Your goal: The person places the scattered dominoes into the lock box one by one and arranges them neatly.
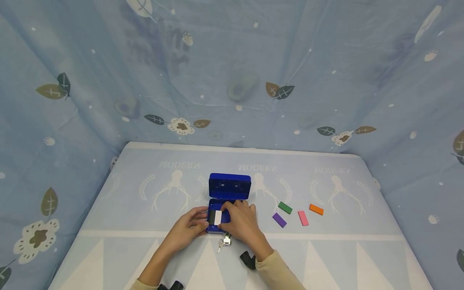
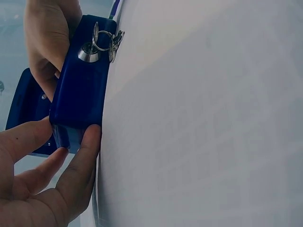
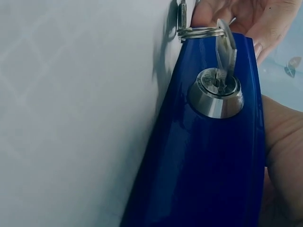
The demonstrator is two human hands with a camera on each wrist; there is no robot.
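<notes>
A small blue cash box (image 1: pixel 215 231) stands with its lid (image 1: pixel 230 177) raised. Inside at the left lie a white block (image 1: pixel 218 217) and a dark block (image 1: pixel 212 218), side by side. My right hand (image 1: pixel 242 221) reaches into the box and pinches the white block between thumb and index finger at its two ends. At the box's left end, my left hand (image 1: pixel 187 228) holds it, thumb near the rim and fingers against the side, as the left wrist view shows. One key (image 3: pixel 226 52) sits in the front lock (image 3: pixel 217 94), with another hanging from its ring.
To the right of the box lie a green block (image 1: pixel 285 208), a purple block (image 1: pixel 279 220), a pink block (image 1: pixel 303 218) and an orange block (image 1: pixel 316 209). A patterned cloth covers the table (image 1: pixel 145 225). Blue curtains (image 1: pixel 232 72) hang behind and at both sides.
</notes>
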